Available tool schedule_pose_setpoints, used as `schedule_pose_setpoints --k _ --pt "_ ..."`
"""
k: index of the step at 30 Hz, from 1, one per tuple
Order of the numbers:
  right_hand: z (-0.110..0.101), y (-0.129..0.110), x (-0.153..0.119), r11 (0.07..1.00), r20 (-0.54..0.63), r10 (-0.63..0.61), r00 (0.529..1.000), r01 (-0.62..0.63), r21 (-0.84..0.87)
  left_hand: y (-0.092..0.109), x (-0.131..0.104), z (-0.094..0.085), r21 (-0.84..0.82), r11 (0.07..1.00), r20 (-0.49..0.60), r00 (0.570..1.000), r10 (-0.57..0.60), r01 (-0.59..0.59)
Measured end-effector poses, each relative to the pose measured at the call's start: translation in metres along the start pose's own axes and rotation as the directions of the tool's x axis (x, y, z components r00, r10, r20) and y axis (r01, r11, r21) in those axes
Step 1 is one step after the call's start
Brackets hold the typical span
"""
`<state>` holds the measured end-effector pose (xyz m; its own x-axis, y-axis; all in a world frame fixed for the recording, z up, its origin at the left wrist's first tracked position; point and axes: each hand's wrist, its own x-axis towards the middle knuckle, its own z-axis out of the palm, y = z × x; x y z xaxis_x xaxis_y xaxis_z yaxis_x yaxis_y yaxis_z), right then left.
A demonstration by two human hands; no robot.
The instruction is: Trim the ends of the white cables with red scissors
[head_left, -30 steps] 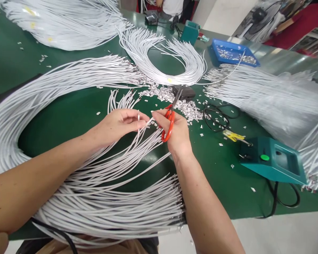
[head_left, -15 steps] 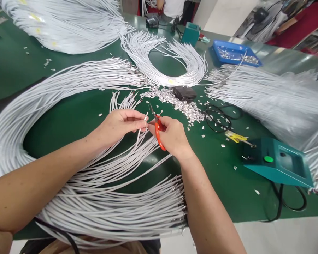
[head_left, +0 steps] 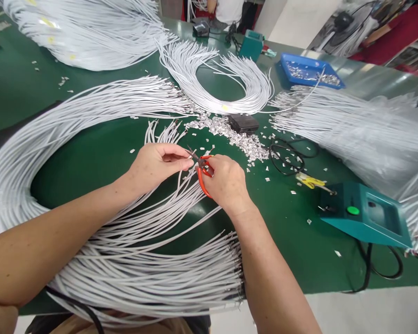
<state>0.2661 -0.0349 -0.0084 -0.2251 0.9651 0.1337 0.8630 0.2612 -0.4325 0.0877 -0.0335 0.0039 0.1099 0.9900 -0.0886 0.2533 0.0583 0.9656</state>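
Observation:
My left hand (head_left: 160,162) pinches a white cable near its end, thumb and forefinger pressed together. Close on its right, my right hand (head_left: 226,178) is wrapped round red-handled cutters (head_left: 204,181), whose dark blades lie at the cable end by my left fingertips. Below both hands a bundle of white cables (head_left: 160,222) runs across the green table. Nearer the front edge lies a thicker cable bundle (head_left: 167,273) with dark tips at its right end. A few short upright cable ends (head_left: 165,132) stand behind my left hand.
Small silvery scraps (head_left: 230,134) lie beyond my hands, beside a black block (head_left: 244,123). A teal device (head_left: 365,213) with a green button stands at the right. Coiled cables (head_left: 219,99) and a blue tray (head_left: 311,69) are farther back. People are partly visible behind the table.
The cutters have turned in my right hand, so their blades now point left and meet the cable end at my left fingertips. My left hand has barely moved.

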Motion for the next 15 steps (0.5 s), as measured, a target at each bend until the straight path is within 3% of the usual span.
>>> schedule_pose_setpoints --k 15 --pt "0.0080 0.0025 -0.0017 0.998 -0.041 -0.022 0.999 0.019 -0.064 0.0032 -0.0027 0.0015 0.123 0.992 0.010 1.000 0.015 -0.016"
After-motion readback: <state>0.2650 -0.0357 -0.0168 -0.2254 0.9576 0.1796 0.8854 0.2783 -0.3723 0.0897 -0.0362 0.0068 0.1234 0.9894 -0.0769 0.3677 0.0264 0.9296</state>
